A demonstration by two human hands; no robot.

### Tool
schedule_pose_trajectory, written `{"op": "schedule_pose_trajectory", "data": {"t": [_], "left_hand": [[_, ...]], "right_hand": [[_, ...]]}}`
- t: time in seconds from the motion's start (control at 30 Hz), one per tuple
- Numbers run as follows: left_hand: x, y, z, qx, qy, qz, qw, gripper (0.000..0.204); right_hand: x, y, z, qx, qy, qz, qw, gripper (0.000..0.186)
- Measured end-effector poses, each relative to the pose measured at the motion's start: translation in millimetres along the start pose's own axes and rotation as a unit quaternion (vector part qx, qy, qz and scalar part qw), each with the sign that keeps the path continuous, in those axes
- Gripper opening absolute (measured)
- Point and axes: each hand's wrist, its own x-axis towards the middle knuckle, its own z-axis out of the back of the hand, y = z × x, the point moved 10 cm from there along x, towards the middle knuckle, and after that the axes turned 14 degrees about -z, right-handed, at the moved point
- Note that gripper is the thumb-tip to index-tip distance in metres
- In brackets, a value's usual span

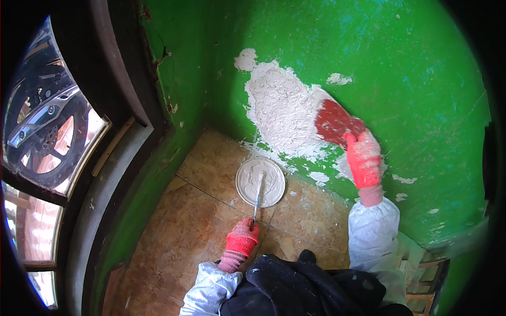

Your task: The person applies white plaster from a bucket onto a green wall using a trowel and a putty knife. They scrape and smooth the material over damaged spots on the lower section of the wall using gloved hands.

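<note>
My right hand (pixel 362 158), in a pink glove dusted white, grips a red flat spreader (pixel 333 122) with white paste along its left edge, touching the green wall (pixel 411 131) at the right side of a rough white patch (pixel 279 108). Lower down, my left hand (pixel 241 238), also pink-gloved, has its fingers round a thin pale stick (pixel 257 199), whose upper end lies over a round container (pixel 245 188) of white paste on the floor below the patch.
Tan floor tiles (pixel 174 221) meet the green walls. At left is a dark-framed glazed opening (pixel 89 174) with a motorcycle wheel (pixel 45 158) showing through the glass. Dark clothing (pixel 300 287) fills the bottom middle. A slatted wooden object (pixel 427 279) sits at lower right.
</note>
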Motion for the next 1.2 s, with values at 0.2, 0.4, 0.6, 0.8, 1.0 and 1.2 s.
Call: {"op": "schedule_pose_trajectory", "data": {"t": [0.2,0.4,0.6,0.8,1.0,1.2], "left_hand": [[-1.1,6.3,2.4,0.014,0.015,0.017,1.000,0.037],[-0.7,-0.7,5.1,0.012,-0.011,-0.012,1.000,0.033],[1.9,-4.2,-5.4,-0.012,0.031,0.005,0.999,0.033],[-2.7,2.9,4.3,0.004,-0.018,-0.004,1.000,0.033],[-2.0,-5.2,8.1,0.018,0.002,0.000,1.000,0.034],[-6.1,5.8,11.0,-0.002,-0.025,0.009,1.000,0.035]], "right_hand": [[-14.8,-10.6,-4.2,0.142,0.119,-0.137,0.973,0.025],[-13.4,-28.6,-14.5,-0.006,0.032,-0.062,0.998,0.025],[-25.6,-23.1,3.5,0.093,0.080,-0.179,0.976,0.019],[-31.7,-45.2,-11.0,0.082,0.007,-0.102,0.991,0.018],[-33.4,-65.5,-30.9,0.071,0.090,-0.162,0.980,0.016],[-44.1,-48.8,-7.4,0.236,0.018,-0.136,0.962,0.016]]}}
